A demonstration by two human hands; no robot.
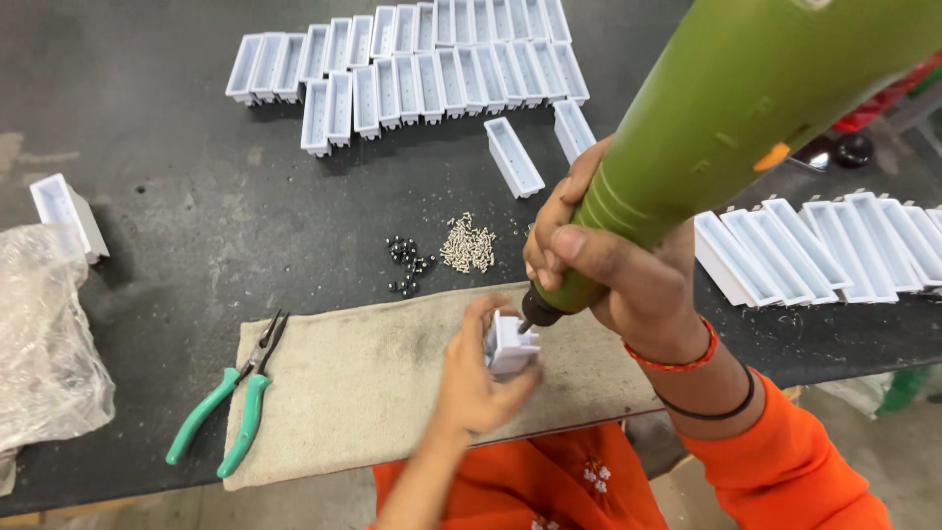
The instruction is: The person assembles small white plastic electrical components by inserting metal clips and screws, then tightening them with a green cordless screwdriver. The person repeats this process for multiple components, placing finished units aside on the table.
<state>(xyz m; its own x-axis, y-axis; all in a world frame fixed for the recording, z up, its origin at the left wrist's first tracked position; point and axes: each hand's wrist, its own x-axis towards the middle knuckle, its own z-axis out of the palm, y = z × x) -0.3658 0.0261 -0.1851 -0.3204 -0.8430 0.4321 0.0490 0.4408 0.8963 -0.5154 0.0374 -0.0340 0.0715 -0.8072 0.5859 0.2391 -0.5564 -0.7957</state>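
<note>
green power screwdriver (726,108) runs off the top edge (bit tip hidden).

A crumpled clear plastic bag (44,334) lies at the table's left edge; no labels, signs or screens show.

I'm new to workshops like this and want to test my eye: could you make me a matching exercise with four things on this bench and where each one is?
Things:
1. green power screwdriver
2. small white plastic part
3. green-handled pliers
4. pile of silver screws

Places:
A. lying at the left end of the beige cloth
B. loose on the dark table, beyond the cloth
C. gripped in the right hand
D. held in the left hand, over the cloth

Pairs: 1-C, 2-D, 3-A, 4-B
</note>
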